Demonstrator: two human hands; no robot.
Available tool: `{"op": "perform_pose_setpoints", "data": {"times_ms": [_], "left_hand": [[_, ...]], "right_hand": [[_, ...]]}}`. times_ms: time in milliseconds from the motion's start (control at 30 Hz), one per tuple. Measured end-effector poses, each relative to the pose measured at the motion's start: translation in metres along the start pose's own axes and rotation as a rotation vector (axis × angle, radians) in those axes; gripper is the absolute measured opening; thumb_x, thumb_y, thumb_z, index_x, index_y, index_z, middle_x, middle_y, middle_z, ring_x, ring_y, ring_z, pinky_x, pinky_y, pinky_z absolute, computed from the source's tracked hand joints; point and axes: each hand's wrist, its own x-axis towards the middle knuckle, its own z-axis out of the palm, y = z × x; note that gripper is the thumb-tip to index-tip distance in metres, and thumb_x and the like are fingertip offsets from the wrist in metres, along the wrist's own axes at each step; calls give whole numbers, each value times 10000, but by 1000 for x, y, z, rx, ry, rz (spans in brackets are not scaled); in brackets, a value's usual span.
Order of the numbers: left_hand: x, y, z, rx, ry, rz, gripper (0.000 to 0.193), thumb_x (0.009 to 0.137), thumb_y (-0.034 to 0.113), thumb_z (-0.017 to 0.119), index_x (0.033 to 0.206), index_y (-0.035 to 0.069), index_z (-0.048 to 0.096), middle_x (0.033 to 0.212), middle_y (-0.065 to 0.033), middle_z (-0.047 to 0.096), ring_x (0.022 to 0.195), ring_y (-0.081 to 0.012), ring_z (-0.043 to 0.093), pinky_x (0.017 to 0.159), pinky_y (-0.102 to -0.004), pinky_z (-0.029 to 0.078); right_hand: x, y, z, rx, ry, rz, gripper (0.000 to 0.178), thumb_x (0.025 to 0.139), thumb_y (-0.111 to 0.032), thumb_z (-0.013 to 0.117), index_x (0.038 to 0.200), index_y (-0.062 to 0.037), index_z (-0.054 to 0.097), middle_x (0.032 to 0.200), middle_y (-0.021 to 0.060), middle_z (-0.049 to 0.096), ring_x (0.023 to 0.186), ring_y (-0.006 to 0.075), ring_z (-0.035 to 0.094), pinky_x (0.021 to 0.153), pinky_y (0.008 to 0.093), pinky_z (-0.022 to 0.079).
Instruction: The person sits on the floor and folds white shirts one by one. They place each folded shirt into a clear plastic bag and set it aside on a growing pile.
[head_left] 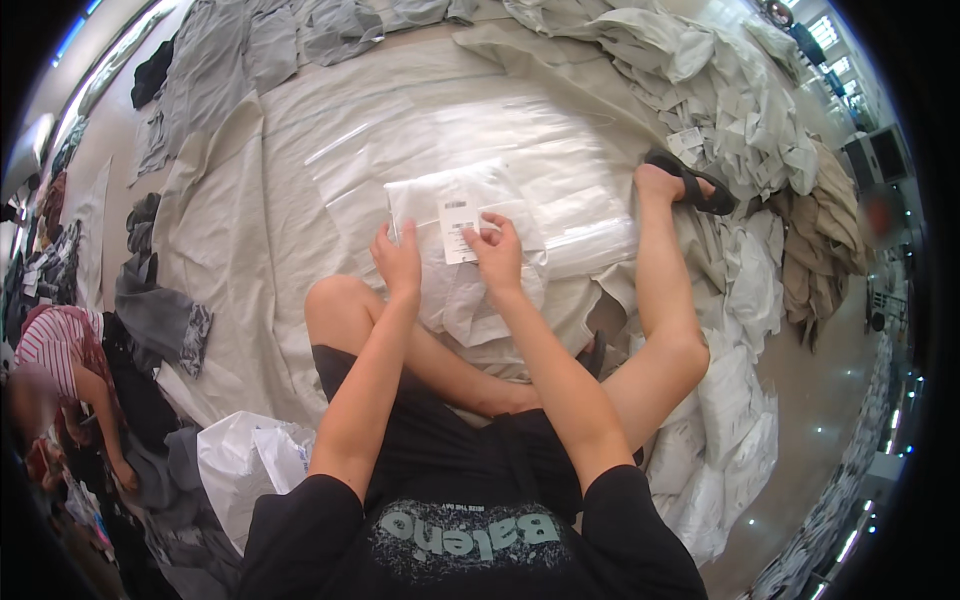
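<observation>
A white tag (pixel 457 218), its long axis pointing away from the seated person, stands over a folded white garment (pixel 490 180), the right hand (pixel 496 252) pinching its right edge. The left hand (pixel 397 258) (grip unclear) meets the garment's left edge. Clear plastic bags (pixel 585 190) border the right; beige cloth (pixel 225 300) spreads left.

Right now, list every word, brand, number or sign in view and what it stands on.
White tag on the folded white cloth: barcode and fine print, too small to read.
Black T-shirt: large pale lettering, upside down here; wording not copied.
White plastic bag: traces of blue print, too blurred to read.
</observation>
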Motion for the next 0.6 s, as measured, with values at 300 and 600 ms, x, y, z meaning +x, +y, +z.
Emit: {"op": "perform_pose_setpoints", "data": {"times_ms": [300, 600], "left_hand": [[-12, -14, 6, 334, -65, -31, 983, 791, 584, 893, 1477, -32, 553, 1441, -266, 615, 1387, -416, 551, 1167, -496, 433], [-1, -9, 4, 185, -252, -147, 943, 740, 569, 945, 1380, -47, 627, 1319, -227, 727, 1234, -364, 690, 1066, -445, 534]], "right_hand": [[22, -1, -27, -945, 80, -754, 365, 940, -138, 767, 1265, 9, 692, 1264, 181, 723, 1243, 348, 669, 1043, 452, 539], [75, 19, -119, -701, -78, 45, 1183, 657, -477, 1017, 1521, 106, 457, 1419, 294, 648, 1278, 331, 676, 1069, 406, 548]]}}
